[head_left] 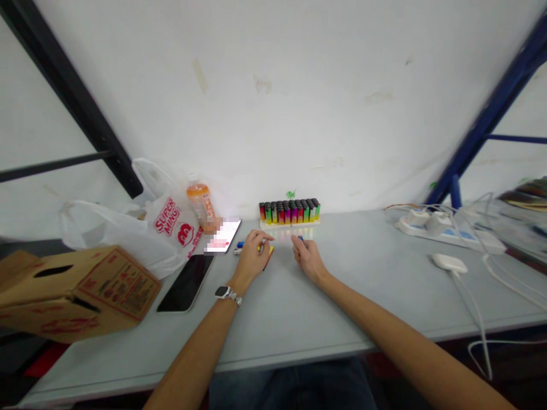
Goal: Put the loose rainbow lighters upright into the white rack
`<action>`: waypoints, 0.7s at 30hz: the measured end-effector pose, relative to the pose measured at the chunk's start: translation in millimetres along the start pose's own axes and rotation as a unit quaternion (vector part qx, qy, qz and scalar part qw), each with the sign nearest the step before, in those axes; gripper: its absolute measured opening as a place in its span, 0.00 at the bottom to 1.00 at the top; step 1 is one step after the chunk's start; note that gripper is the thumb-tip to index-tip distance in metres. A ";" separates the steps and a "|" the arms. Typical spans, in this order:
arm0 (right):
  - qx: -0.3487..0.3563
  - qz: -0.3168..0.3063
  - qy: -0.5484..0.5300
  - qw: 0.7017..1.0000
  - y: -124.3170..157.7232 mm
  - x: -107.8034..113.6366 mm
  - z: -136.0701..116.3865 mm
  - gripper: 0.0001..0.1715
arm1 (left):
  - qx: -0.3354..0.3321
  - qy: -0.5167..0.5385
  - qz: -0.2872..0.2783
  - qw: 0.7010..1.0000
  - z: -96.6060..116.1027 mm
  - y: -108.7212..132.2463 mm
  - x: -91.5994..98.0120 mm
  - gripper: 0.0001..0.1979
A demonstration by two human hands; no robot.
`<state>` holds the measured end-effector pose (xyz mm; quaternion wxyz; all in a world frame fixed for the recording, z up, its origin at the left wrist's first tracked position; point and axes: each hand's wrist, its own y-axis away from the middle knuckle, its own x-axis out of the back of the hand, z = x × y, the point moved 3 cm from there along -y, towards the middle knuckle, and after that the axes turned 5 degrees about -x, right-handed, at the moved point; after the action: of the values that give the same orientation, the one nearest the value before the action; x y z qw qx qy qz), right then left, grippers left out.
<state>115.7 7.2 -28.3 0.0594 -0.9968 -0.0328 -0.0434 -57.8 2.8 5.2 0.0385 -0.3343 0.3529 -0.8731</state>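
Observation:
My left hand, with a watch on its wrist, hovers over or rests on several loose lighters; its thumb and forefinger are curved with a gap between them. Partly covered by that hand, a blue lighter pokes out on the left and a yellow-orange lighter on the right. My right hand is closed around a small dark-blue thing, apparently a lighter, mostly hidden by the fingers. Beyond both hands, rows of multicoloured lighters stand upright in a pale tray by the wall.
On the left lie a black phone and a lit screen, near an orange drink bottle, a white plastic bag and a cardboard box. To the right are a power strip and a white charger with cables.

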 end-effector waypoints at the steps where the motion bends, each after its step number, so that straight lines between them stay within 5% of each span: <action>1: 0.001 -0.003 -0.001 1.000 1.6 0.3 -2.1 0.33 | 0.001 0.002 -0.001 1.000 0.3 0.1 -0.1 0.10; 21: 0.002 0.000 0.016 1.000 -0.2 -2.6 -2.5 0.29 | -0.019 0.054 -0.001 0.998 9.9 -0.5 2.7 0.09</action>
<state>112.9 6.9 -26.0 0.0620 -0.9958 -0.0321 -0.0595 -53.7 -3.5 12.3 0.0121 -0.2879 0.3703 -0.8831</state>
